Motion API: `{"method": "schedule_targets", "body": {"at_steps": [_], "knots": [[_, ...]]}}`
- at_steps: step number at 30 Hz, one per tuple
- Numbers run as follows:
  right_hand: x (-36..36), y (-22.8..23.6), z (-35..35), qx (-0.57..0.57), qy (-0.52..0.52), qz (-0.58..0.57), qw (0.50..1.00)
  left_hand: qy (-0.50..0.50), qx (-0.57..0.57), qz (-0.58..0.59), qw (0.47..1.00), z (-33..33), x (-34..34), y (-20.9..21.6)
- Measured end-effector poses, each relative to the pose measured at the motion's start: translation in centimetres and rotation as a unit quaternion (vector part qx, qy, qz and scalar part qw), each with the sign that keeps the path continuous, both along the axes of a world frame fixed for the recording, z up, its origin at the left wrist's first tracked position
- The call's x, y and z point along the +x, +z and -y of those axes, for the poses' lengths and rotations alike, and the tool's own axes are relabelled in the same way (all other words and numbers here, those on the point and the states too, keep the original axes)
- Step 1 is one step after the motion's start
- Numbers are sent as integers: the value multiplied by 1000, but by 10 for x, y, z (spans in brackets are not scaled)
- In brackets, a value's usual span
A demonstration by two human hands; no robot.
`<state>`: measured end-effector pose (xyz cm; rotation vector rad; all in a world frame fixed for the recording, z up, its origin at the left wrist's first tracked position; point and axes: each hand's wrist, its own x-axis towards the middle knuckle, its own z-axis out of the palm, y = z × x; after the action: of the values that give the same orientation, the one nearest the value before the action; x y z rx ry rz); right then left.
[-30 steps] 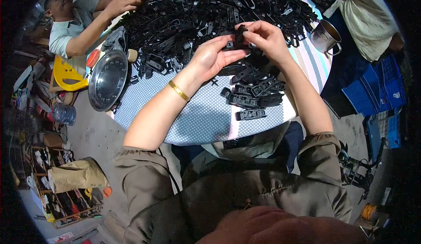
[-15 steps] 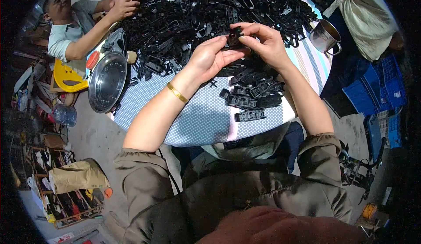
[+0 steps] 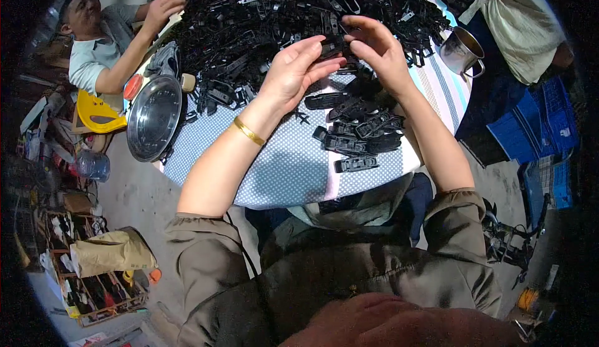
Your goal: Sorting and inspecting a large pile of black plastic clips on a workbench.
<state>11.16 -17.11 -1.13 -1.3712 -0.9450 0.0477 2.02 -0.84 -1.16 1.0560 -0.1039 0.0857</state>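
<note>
Above the near edge of a black heap of parts, my left hand [image 3: 292, 72] is turned palm inward. Its thumb and fingers curve round a small black plastic part [image 3: 331, 48], whose outline blends into the dark heap behind. Close by on the right is my right hand [image 3: 387, 57], thumb and fingers spread, with nothing seen between them. Below both hands, a group of long black plastic clip-like parts [image 3: 359, 131] lies on the patterned tablecloth [image 3: 249, 166]. A small black cross-shaped piece [image 3: 301, 117] sits left of that group.
The large heap of black parts [image 3: 262, 16] covers the table's far side. A steel basin [image 3: 154, 119] stands at the left edge, a metal mug [image 3: 462, 52] at the right. A co-worker [image 3: 103, 41] reaches into the heap from the far left; another person's pale garment [image 3: 521, 29] shows far right.
My right hand has let go of the black part and drawn slightly away, its fingers spreading. My left hand has tilted a little upward. The co-worker's hands have moved apart and up.
</note>
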Motion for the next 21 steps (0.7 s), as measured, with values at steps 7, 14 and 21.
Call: {"method": "schedule_targets", "body": {"at_steps": [7, 14, 21], "knots": [[2, 2, 4, -85, 3, 48, 995, 31, 10, -8, 999, 6, -1, -6], [-1, 0, 0, -55, -19, 126, 990, 70, 92, 15, 993, 2, 2, -3], [-2, 6, 3, -56, -53, 190, 979, 39, 136, 11, 990, 0, 4, -3]]}}
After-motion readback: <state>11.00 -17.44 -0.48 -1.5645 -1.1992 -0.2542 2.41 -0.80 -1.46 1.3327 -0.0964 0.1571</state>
